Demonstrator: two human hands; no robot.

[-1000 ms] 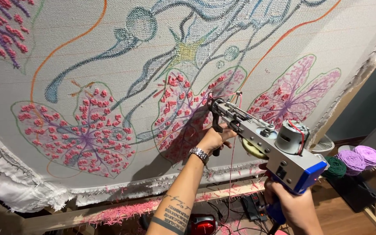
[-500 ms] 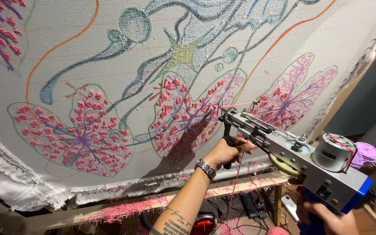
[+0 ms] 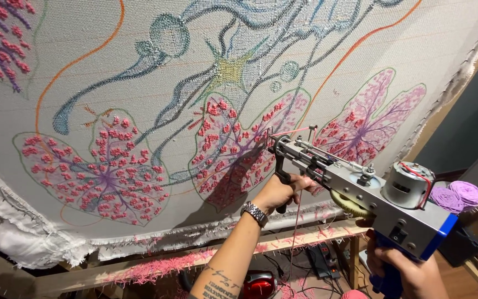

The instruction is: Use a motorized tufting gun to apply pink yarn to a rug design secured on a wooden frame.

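Holding a tufting gun [image 3: 360, 188] at the stretched cloth [image 3: 139, 72], needle tip by the middle pink flower [image 3: 233, 144]; left hand [image 3: 283, 191] fingers wrapped round the front grip, right hand [image 3: 410, 274] clenched on the blue handle. Tufting pink, seemingly; steady forward pressure needed next. Wooden frame [image 3: 139, 266] below, purple yarn cones [image 3: 455, 195] far right.

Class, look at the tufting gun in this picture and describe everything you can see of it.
The tufting gun has a grey metal body with a blue rear edge and blue rear handle, a cylindrical motor on top, a yellowish gear beneath, and rods and screws along its barrel. Pink yarn runs to its tip, which points up-left at the cloth. The left hand holds the black front handle; the right hand holds the rear handle.
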